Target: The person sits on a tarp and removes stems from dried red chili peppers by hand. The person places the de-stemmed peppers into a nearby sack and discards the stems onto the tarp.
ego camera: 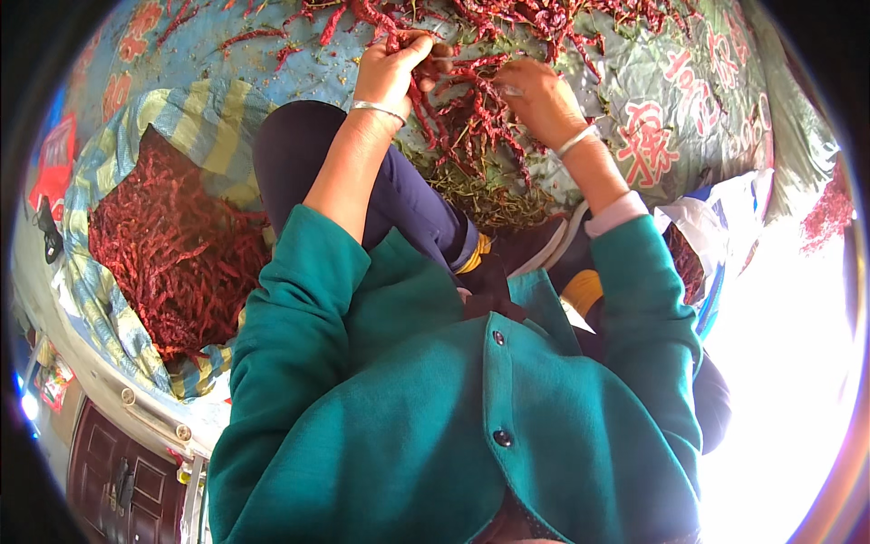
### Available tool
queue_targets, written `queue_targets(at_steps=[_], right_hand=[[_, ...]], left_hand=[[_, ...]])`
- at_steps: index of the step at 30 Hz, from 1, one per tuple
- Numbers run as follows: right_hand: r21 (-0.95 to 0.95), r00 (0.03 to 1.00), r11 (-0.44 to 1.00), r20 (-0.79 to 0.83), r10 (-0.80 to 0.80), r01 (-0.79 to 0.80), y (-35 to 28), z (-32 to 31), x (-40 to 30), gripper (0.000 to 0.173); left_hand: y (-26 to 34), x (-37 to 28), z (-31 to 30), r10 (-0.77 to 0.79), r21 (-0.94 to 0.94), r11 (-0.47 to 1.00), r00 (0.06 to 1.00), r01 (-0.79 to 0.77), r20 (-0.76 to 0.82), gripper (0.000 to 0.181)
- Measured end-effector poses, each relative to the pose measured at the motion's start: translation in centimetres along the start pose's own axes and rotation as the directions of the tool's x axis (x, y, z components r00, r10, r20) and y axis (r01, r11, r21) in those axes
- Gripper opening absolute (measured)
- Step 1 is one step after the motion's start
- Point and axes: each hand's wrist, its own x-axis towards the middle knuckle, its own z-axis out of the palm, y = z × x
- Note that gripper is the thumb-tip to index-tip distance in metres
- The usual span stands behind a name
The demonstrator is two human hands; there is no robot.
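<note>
Dried red chili peppers (479, 126) lie heaped on a printed plastic sheet (591, 146) in front of my crossed legs. My left hand (401, 68), at the top centre, has its thumb and fingers closed on a few dried chilies (425, 115) that hang below it. To the right, my right hand (540, 98) is at the edge of the same heap, palm down, its fingers bent and somewhat blurred; whether they grip a chili is unclear. Green stems and scraps (503, 200) lie between the heap and my feet.
A striped woven sack (231, 126) full of dried chilies (177, 251) stands open at my left. A white and blue bag (707, 217) with chilies in it is by my right knee. More chilies (544, 17) are spread along the far side of the sheet. A brown door (126, 476) shows at lower left.
</note>
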Motion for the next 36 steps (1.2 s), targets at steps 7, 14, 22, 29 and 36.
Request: queue_targets(at_steps=[7, 14, 22, 29, 36], right_hand=[[-0.219, 0.974, 0.95, -0.019, 0.225, -0.224, -1.9, 3.8, 1.8, 0.02], [0.305, 0.942, 0.912, -0.101, 0.319, -0.276, 0.3, -1.1, -2.5, 0.021], [0.121, 0.968, 0.978, -0.168, 0.188, -0.169, 2.0, 0.7, 0.6, 0.023], [-0.232, 0.973, 0.965, -0.22, 0.074, -0.126, 4.0, 2.2, 3.6, 0.021], [0.347, 0.972, 0.915, -0.036, 0.234, -0.207, -1.1, -1.9, 1.2, 0.024]], left_hand=[[0.3, 0.3, 0.0, -0.017, -0.017, 1.0, 0.993, 0.015, -0.117, 0.009], [0.7, -0.1, 0.4, -0.026, -0.095, 0.995, 0.973, 0.004, -0.231, 0.011], [-0.2, 0.1, 0.9, -0.123, -0.081, 0.991, 0.973, 0.109, -0.197, 0.015], [-1.1, 0.5, 0.5, -0.074, -0.038, 0.997, 0.982, 0.069, -0.175, 0.01], [-2.0, -0.2, 3.6, 0.037, 0.104, 0.994, 0.997, -0.044, 0.062, 0.024]])
